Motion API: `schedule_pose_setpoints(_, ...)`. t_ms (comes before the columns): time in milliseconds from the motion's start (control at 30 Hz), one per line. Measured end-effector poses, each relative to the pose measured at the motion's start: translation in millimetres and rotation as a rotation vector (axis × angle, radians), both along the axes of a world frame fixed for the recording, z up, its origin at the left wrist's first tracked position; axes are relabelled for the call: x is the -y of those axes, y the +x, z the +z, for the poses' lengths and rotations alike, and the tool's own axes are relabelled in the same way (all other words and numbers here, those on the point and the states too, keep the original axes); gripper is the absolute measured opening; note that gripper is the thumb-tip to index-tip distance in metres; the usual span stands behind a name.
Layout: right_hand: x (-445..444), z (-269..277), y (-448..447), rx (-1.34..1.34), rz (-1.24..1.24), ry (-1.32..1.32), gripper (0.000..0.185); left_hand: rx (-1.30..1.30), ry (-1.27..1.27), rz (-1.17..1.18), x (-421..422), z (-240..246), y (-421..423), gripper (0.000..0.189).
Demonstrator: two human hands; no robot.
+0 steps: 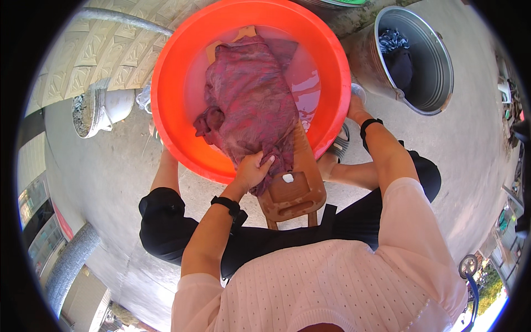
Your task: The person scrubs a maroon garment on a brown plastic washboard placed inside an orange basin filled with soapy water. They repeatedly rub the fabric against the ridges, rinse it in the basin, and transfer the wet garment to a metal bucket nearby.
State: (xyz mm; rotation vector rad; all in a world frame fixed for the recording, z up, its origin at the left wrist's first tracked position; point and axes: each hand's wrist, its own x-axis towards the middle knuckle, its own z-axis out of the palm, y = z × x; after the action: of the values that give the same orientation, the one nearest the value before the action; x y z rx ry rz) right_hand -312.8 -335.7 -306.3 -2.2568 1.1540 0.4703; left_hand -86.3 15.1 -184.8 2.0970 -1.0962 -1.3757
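Note:
A wet, dark red cloth garment [257, 91] lies spread over a brown washboard [309, 153], which leans in a large orange plastic basin [332, 54] holding cloudy water. My left hand [254, 171] grips the garment's near end, thumb on top. A small white piece, perhaps soap, rests in the recess [288, 178] near the washboard's handle. Outside the basin's right rim is my right hand [357, 107], at a clear plastic cup or bowl [359, 93]; its fingers are mostly hidden, so its hold cannot be told.
A metal bucket [431, 62] with dark clothes [396, 62] inside stands at the upper right. A white bucket [118, 106] lies or leans at the left, near a patterned wall [103, 54]. My knees flank the washboard, and a sandalled foot [341, 143] is beside the basin.

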Motion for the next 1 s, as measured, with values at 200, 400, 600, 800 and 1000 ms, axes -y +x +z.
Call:
schedule_pose_setpoints(200,11,40,-18,0.332,-0.220,0.199,0.031,-0.021,-0.185,0.119,-6,-19,-4,0.036)
schedule_pose_setpoints(400,5,110,24,0.726,-0.302,0.675,0.017,-0.126,-0.188,0.259,-12,-8,-2,0.036)
schedule_pose_setpoints(600,-161,158,117,0.786,0.305,0.115,0.035,0.061,0.278,0.004,-46,42,-5,0.037)
schedule_pose_setpoints(800,-189,105,125,0.419,0.726,-0.242,0.068,-0.187,0.339,0.247,-42,35,4,0.038)
schedule_pose_setpoints(1000,-153,129,190,0.187,0.569,-0.393,0.068,-0.173,0.255,0.197,-22,6,6,0.050)
